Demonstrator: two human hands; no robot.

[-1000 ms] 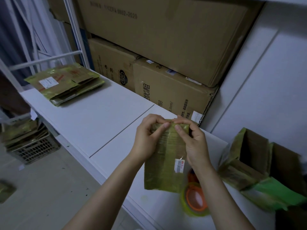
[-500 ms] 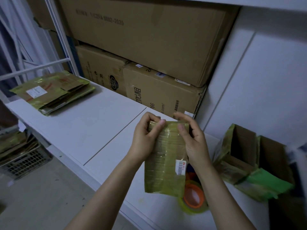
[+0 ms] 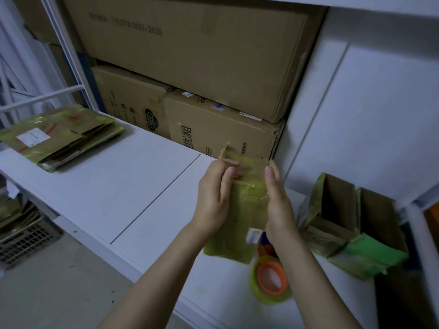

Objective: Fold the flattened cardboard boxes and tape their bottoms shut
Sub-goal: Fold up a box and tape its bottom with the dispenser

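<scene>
While upright — box (image 3: 249, 210) between left grip (image 3: 213, 200), tight on flap (image 3: 226, 151), and flat-palmed right grip (image 3: 278, 205).

2 hands (image 3: 213, 205) (image 3: 280, 210), 1 held bx (image 3: 247, 205)

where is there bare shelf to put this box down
The widest bare patch of the shelf lies between the flat stack at left, the cartons behind and the held box. Right of it is crowded: the tape roll and opened boxes.
</scene>
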